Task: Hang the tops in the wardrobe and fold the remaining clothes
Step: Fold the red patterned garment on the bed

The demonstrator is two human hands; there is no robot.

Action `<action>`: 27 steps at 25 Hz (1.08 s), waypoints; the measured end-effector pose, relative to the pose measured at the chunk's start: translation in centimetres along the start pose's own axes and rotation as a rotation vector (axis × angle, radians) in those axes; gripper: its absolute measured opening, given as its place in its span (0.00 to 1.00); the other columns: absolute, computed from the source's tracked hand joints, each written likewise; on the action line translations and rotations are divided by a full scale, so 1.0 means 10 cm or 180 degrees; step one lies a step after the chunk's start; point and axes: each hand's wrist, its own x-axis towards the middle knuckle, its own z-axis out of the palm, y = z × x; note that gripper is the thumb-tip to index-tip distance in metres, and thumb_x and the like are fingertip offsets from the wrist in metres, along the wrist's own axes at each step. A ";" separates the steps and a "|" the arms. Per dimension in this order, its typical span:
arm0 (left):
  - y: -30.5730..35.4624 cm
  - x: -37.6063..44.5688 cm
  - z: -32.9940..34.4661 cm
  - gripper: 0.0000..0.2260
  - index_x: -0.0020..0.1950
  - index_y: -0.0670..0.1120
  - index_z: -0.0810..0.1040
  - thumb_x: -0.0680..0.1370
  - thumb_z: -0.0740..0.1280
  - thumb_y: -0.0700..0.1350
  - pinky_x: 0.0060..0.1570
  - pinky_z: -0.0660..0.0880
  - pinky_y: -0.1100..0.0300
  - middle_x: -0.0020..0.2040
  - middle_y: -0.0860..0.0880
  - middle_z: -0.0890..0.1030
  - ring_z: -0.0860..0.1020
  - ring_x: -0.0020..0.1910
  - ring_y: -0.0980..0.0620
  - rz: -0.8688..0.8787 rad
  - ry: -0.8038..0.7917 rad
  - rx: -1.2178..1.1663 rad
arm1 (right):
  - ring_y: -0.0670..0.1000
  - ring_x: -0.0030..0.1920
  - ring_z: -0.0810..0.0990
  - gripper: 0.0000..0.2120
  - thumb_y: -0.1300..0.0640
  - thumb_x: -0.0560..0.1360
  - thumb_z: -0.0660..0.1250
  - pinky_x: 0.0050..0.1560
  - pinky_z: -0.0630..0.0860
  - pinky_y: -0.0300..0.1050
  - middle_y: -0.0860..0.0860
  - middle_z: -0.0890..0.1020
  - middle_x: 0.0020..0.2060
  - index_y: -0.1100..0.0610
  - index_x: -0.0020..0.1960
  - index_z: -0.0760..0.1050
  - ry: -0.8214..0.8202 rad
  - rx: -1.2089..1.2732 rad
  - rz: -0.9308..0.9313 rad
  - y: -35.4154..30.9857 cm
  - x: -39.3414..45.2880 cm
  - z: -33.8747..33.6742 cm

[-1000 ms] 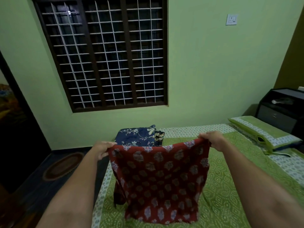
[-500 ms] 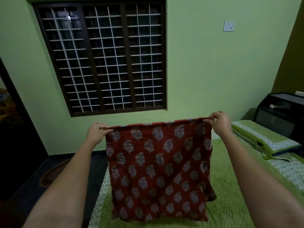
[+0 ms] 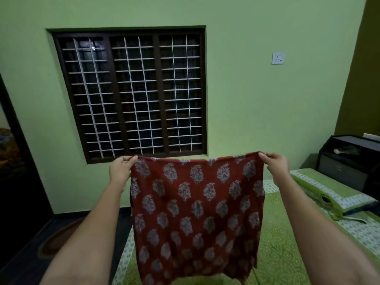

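Note:
A red garment [image 3: 197, 212] printed with pale floral motifs hangs spread out in front of me, above the green bedspread [image 3: 279, 243]. My left hand [image 3: 121, 171] pinches its top left corner. My right hand [image 3: 274, 164] pinches its top right corner. The top edge is stretched almost level between both hands. The cloth hangs flat and hides whatever lies on the bed behind it.
A barred dark window [image 3: 131, 95] fills the green wall ahead. A green pillow [image 3: 329, 190] lies at the bed's right, beside a dark bedside cabinet [image 3: 349, 159]. A dark doorway [image 3: 14, 161] and an oval floor mat [image 3: 59, 237] are at the left.
Both hands have lifted the red garment higher, off the bed, and spread it wider. My view has tilted upward, and the blue folded clothes are now hidden behind the cloth.

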 end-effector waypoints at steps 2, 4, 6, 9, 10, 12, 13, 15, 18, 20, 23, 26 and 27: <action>0.34 -0.06 -0.11 0.06 0.44 0.46 0.79 0.72 0.73 0.46 0.47 0.80 0.54 0.44 0.46 0.84 0.81 0.39 0.54 0.0293 0.0010 -0.0855 | 0.47 0.43 0.80 0.09 0.53 0.69 0.74 0.46 0.74 0.44 0.49 0.81 0.40 0.56 0.45 0.78 -0.0378 0.0934 -0.0369 -0.40 -0.18 -0.09; 0.65 -0.11 -0.36 0.12 0.45 0.46 0.78 0.68 0.75 0.51 0.44 0.81 0.55 0.40 0.48 0.83 0.82 0.38 0.52 0.0756 -0.0295 -0.1960 | 0.44 0.38 0.79 0.04 0.55 0.68 0.72 0.40 0.76 0.37 0.46 0.81 0.37 0.51 0.41 0.78 -0.0806 0.1953 -0.1115 -0.80 -0.45 -0.33; 0.96 -0.25 -0.47 0.17 0.47 0.46 0.78 0.68 0.73 0.57 0.41 0.81 0.53 0.42 0.46 0.82 0.81 0.39 0.49 0.1160 -0.0652 -0.2298 | 0.41 0.39 0.78 0.04 0.55 0.67 0.73 0.44 0.77 0.35 0.43 0.81 0.38 0.49 0.39 0.79 -0.1350 0.2766 -0.1748 -1.09 -0.64 -0.47; 1.50 -0.69 0.22 0.07 0.41 0.49 0.82 0.72 0.68 0.51 0.33 0.76 0.65 0.34 0.51 0.81 0.78 0.31 0.55 0.1418 -0.1240 -0.1558 | 0.42 0.41 0.80 0.12 0.49 0.58 0.81 0.51 0.78 0.43 0.43 0.82 0.38 0.48 0.37 0.81 -0.1840 0.2725 -0.1651 -1.41 -0.74 0.06; 1.63 -0.86 0.51 0.06 0.39 0.49 0.83 0.73 0.67 0.45 0.31 0.74 0.67 0.31 0.53 0.80 0.76 0.29 0.58 0.1394 -0.1554 -0.1323 | 0.41 0.39 0.81 0.13 0.48 0.55 0.82 0.49 0.79 0.42 0.43 0.83 0.37 0.49 0.36 0.81 -0.1875 0.2513 -0.1543 -1.50 -0.79 0.34; 1.77 -1.16 0.98 0.09 0.35 0.50 0.84 0.72 0.70 0.38 0.31 0.74 0.68 0.30 0.54 0.80 0.76 0.28 0.60 0.1392 -0.2209 -0.1090 | 0.42 0.37 0.81 0.14 0.46 0.54 0.82 0.42 0.79 0.37 0.45 0.83 0.35 0.49 0.34 0.82 -0.2164 0.2138 -0.1546 -1.69 -0.92 0.80; 1.77 -1.21 1.11 0.08 0.35 0.50 0.84 0.70 0.72 0.38 0.31 0.75 0.67 0.31 0.53 0.81 0.77 0.29 0.59 0.1358 -0.2407 -0.1204 | 0.42 0.36 0.81 0.13 0.46 0.55 0.82 0.40 0.78 0.36 0.46 0.83 0.35 0.49 0.34 0.82 -0.2356 0.2071 -0.1592 -1.74 -0.97 0.92; 1.72 -1.27 1.18 0.03 0.36 0.49 0.84 0.66 0.76 0.42 0.31 0.76 0.64 0.34 0.51 0.82 0.79 0.31 0.56 0.1300 -0.2572 -0.1554 | 0.44 0.35 0.82 0.11 0.48 0.58 0.80 0.38 0.79 0.37 0.48 0.83 0.35 0.50 0.35 0.83 -0.2594 0.2094 -0.1598 -1.79 -1.06 0.97; 1.63 -1.26 1.20 0.05 0.39 0.47 0.85 0.65 0.75 0.44 0.37 0.78 0.61 0.38 0.48 0.83 0.81 0.36 0.53 0.1343 -0.2457 -0.1857 | 0.46 0.32 0.81 0.08 0.51 0.61 0.78 0.32 0.77 0.38 0.50 0.83 0.34 0.51 0.37 0.81 -0.2676 0.2024 -0.1473 -1.71 -1.02 0.94; 1.58 -1.25 1.21 0.07 0.45 0.46 0.85 0.69 0.75 0.38 0.41 0.79 0.59 0.39 0.47 0.82 0.80 0.38 0.52 0.1315 -0.2450 -0.1829 | 0.47 0.33 0.79 0.12 0.49 0.61 0.80 0.33 0.75 0.40 0.50 0.82 0.36 0.51 0.37 0.79 -0.2727 0.1877 -0.1386 -1.66 -1.02 0.94; 1.59 -1.26 1.13 0.13 0.54 0.43 0.82 0.70 0.72 0.41 0.42 0.78 0.56 0.42 0.44 0.82 0.80 0.40 0.49 0.1016 -0.2558 -0.1310 | 0.47 0.35 0.79 0.12 0.51 0.63 0.78 0.36 0.75 0.40 0.49 0.81 0.38 0.51 0.39 0.76 -0.2771 0.1722 -0.1248 -1.61 -0.97 0.92; 1.57 -1.20 1.11 0.07 0.48 0.40 0.82 0.71 0.71 0.39 0.43 0.79 0.58 0.41 0.45 0.84 0.81 0.41 0.50 0.1171 -0.2069 -0.0983 | 0.46 0.35 0.79 0.08 0.55 0.70 0.74 0.36 0.76 0.38 0.49 0.80 0.37 0.53 0.41 0.75 -0.2477 0.1357 -0.1209 -1.55 -0.95 0.88; 1.54 -1.18 1.11 0.05 0.47 0.41 0.82 0.72 0.71 0.38 0.43 0.80 0.60 0.40 0.46 0.84 0.81 0.40 0.51 0.1230 -0.1820 -0.0971 | 0.47 0.36 0.79 0.06 0.55 0.73 0.72 0.37 0.76 0.39 0.50 0.80 0.38 0.54 0.43 0.75 -0.2377 0.1203 -0.1225 -1.50 -0.94 0.88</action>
